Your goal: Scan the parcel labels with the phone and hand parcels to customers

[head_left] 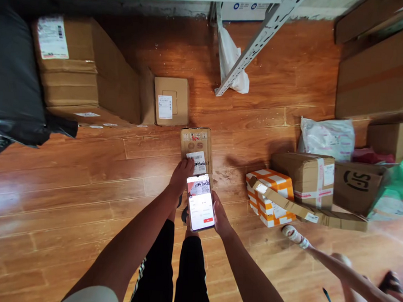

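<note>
My right hand (220,216) is closed around the right edge of a smartphone (201,210). Its lit screen shows a picture of a label with handwriting, white fields below and a red button. Just beyond the phone is a narrow brown cardboard box (196,139) with a white shipping label (197,162) and black handwriting. My left hand (182,173) grips the left edge of this box, fingertips over the label's side. The phone hides the near end of the box, and part of my left hand's fingers cannot be seen.
A small box (179,115) and a large carton (113,77) stand at left, beside a black plastic bag (15,76). A metal shelf leg (255,49) rises ahead. At right are an orange-and-white parcel (271,178), several cartons and another person's leg (334,266).
</note>
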